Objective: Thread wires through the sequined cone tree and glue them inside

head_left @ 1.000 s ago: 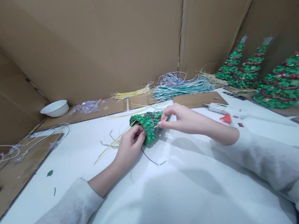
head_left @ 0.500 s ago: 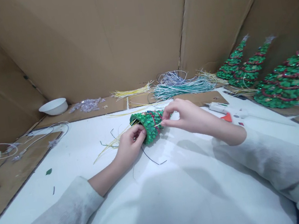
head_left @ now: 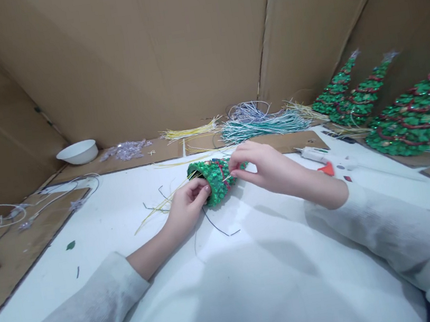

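A small green sequined Christmas tree (head_left: 215, 190) lies on its side on the white table (head_left: 234, 297), its hollow base turned to the left. My left hand (head_left: 188, 199) grips the rim of that base between thumb and fingers. Thin yellow wires (head_left: 158, 211) stick out of the opening past my left hand. My right hand (head_left: 253, 163) is pinched at the side of the tree, on a thin pale wire (head_left: 227, 178) beside the red trim. The tree's narrow end is mostly behind my right hand.
Finished-looking trees (head_left: 409, 117) stand at the right. A glue gun (head_left: 314, 155) lies near my right forearm. Bundles of green and white wire (head_left: 266, 126), clear stars (head_left: 127, 150) and a white bowl (head_left: 78, 153) line the back. Cardboard walls (head_left: 144, 53) enclose the table.
My right hand has shifted slightly left along the tree, its fingers still pinched. My left hand stays on the base rim, and the tree has barely moved.
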A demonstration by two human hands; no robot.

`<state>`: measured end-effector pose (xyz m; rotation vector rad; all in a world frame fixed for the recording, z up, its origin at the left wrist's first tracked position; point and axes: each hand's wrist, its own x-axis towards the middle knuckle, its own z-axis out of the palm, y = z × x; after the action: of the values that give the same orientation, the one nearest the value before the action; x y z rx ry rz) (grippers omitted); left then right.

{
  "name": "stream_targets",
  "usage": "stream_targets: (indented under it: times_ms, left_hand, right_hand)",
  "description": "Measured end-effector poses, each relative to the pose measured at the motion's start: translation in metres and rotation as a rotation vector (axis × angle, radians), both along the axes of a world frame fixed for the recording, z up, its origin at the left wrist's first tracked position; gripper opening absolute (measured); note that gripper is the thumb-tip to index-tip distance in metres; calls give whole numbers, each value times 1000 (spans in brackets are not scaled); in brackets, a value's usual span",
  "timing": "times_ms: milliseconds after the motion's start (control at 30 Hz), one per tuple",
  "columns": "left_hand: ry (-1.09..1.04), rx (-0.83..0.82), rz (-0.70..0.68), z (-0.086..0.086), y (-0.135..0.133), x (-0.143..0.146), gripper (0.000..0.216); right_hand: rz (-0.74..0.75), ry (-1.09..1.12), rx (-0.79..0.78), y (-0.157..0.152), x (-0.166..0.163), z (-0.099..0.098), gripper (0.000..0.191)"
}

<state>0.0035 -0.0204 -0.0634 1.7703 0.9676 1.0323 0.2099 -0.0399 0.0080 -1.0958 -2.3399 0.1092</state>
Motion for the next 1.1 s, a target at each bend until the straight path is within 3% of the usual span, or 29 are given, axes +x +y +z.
stream_targets:
  times_ms: [200, 333, 500, 667, 967, 1100]
  left_hand:
    - [-42, -47, -18, 2, -1, 3, 16]
    - [-72, -120, -41, 7, -1, 4, 14]
    - [-44, -141, -26, 10, -5, 6, 18]
    - [37, -120, 33, 12, -10, 8, 20]
    - [55, -66, 6, 9, -3, 3, 17]
    - [49, -47, -24, 8, 2, 0, 14]
  right_hand:
    - [108, -152, 158, 4, 1, -5, 13]
    - [107, -258, 269, 6, -1, -9, 17]
    - [65, -249, 286, 7, -4, -14, 14]
    - [6, -161, 170, 4, -8, -18, 8]
    - [-111, 140, -62, -4, -17, -25, 10]
    - [-191, 290, -276, -4, -20, -25, 9]
